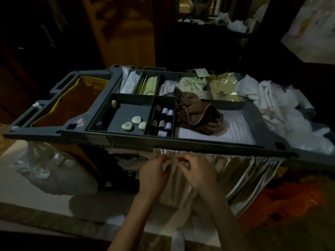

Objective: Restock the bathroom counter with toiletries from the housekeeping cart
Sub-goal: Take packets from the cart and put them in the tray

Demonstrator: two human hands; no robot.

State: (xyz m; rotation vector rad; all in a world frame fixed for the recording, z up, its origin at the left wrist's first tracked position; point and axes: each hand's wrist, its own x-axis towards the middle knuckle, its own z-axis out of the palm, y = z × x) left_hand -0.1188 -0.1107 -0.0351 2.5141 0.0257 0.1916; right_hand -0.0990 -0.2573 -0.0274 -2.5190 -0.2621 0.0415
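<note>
Head view: your left hand (155,173), right hand (196,173) curled at curtain (230,171) under cart tray (126,137) front edge; what they pinch, can't tell. Bottles (164,122), soaps (135,123) in front compartments; free one hand, grab by body.

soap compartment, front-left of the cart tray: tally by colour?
White soap rounds: 3
Beige round piece, far-left corner: 1
Total: 4
The dark bottles in the next compartment are too dim to count exactly.
</note>
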